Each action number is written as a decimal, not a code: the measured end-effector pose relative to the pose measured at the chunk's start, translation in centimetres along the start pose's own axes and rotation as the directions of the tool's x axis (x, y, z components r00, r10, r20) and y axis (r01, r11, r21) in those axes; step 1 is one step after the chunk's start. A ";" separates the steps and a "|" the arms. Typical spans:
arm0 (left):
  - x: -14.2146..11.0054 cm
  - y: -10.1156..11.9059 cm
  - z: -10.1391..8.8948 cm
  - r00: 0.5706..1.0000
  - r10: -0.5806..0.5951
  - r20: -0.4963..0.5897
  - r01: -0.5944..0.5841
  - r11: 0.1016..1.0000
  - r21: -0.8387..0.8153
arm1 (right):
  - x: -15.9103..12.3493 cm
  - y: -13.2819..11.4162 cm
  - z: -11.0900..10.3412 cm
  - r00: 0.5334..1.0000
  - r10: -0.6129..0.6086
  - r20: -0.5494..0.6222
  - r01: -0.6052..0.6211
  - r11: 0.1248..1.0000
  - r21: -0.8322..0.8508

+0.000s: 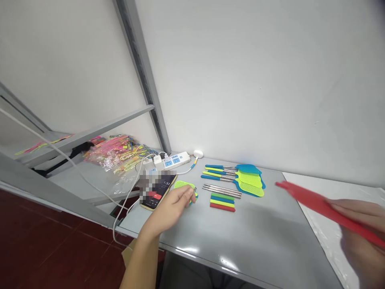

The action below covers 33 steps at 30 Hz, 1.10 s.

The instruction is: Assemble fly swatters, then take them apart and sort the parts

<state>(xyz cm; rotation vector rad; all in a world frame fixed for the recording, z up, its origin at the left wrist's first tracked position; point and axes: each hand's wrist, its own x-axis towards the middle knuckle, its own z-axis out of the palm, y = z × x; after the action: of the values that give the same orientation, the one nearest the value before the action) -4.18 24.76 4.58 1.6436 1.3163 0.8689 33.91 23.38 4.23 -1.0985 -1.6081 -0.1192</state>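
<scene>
My left hand (176, 206) rests curled over a lime-green mesh fly swatter head (183, 185), gripping it on the grey table (240, 228) with a bit of blue showing under my fingers. My right hand (362, 230), blurred at the right edge, holds a long red plastic fly swatter handle (319, 208) that points left. Several finished swatters (248, 178) with blue and lime heads lie side by side beyond it. Next to them are several metal rods (222, 191) and a row of short coloured grips (222, 202).
A smartphone (158, 189) with a partly blurred screen lies left of my left hand, below a white power strip (176, 161) with cables. A clear bag of pink and yellow pieces (120, 154) sits beyond the table's left end. White wall and metal frame bars stand behind.
</scene>
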 end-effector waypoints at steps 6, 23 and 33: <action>-0.1 3.2 4.4 0.996 0.047 -0.071 -0.066 0.951 -0.303 | 1.5 -3.0 3.6 0.891 -0.227 0.393 0.199 0.974 0.110; -1.0 0.9 9.7 0.770 -0.432 -0.469 -0.212 0.521 -0.827 | 0.9 -11.5 15.0 0.704 0.127 0.699 -0.558 0.708 0.433; -3.3 -1.1 4.2 0.728 -0.486 -0.483 -0.340 0.356 -0.870 | -1.1 -11.2 17.1 0.820 -0.513 0.253 0.408 0.835 0.370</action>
<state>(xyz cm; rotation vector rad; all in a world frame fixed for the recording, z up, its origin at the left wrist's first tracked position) -1.60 20.92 1.81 0.2282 0.9088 1.8609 13.83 26.57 2.17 -0.4813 -2.1139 -0.0011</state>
